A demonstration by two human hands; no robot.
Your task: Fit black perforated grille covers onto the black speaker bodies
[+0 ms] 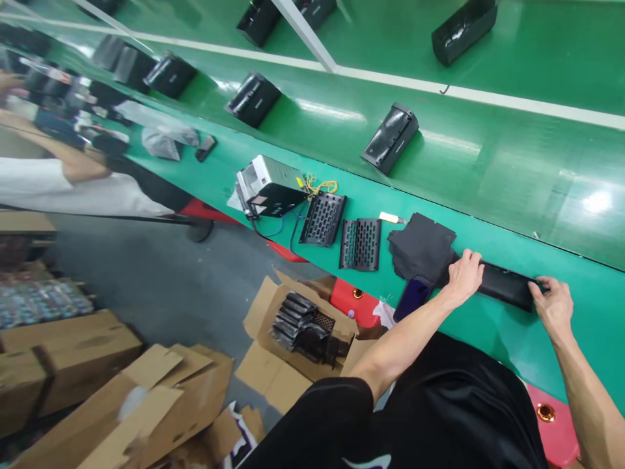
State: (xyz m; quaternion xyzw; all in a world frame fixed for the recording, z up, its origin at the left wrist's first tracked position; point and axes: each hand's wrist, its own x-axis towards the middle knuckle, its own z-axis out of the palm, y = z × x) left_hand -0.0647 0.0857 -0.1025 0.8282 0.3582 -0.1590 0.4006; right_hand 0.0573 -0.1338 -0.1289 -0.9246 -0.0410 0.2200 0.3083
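A long black panel (pixel 506 285), curved like a speaker grille cover, lies on the green worktable in front of me. My left hand (pixel 466 277) is closed on its left end, fingers bent over the top edge. At the other end my right hand (pixel 553 303) pinches the corner between thumb and fingers. Just left of my left hand is a stack of black cloth sheets (pixel 422 244), with a dark phone (pixel 414 298) at its lower edge. Two black slotted grilles (pixel 360 244) lie further left, and a white-handled tool (pixel 390 217) sits near the stack.
Beyond the table edge runs a green conveyor (pixel 322 140) carrying several black speaker housings (pixel 390 138). A boxy device (pixel 273 185) with cables stands left on the table. Below, an open carton (pixel 305 332) holds black grilles. Red stools (pixel 349 303) are under the table; another person's arm (pixel 73 156) shows far left.
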